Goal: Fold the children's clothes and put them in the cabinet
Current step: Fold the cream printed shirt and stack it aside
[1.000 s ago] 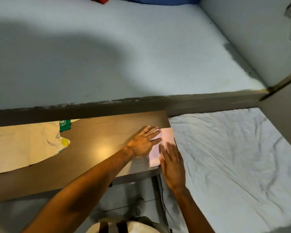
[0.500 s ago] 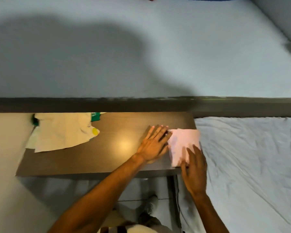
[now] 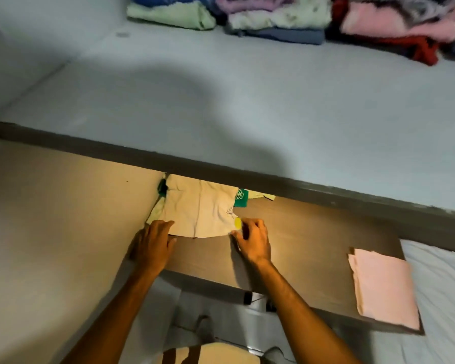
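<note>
A cream children's garment [image 3: 197,208] with green and yellow patches lies flat on the brown table [image 3: 307,237], partly under the shelf edge. My left hand [image 3: 153,243] rests on its near left corner with fingers bent. My right hand [image 3: 252,237] pinches the near right corner by the yellow patch. A folded pink garment [image 3: 384,285] lies on the table's right end, apart from both hands.
A grey shelf [image 3: 221,101] runs above the table with a dark front edge [image 3: 273,179]. Stacks of folded clothes [image 3: 273,19] sit at its back right. A white wrinkled sheet [image 3: 447,285] lies right of the table. A beige wall [image 3: 50,232] stands at left.
Both hands left the folded pink garment and moved left to the cream garment. The view swung left and up, bringing the stacked clothes on the shelf into sight.
</note>
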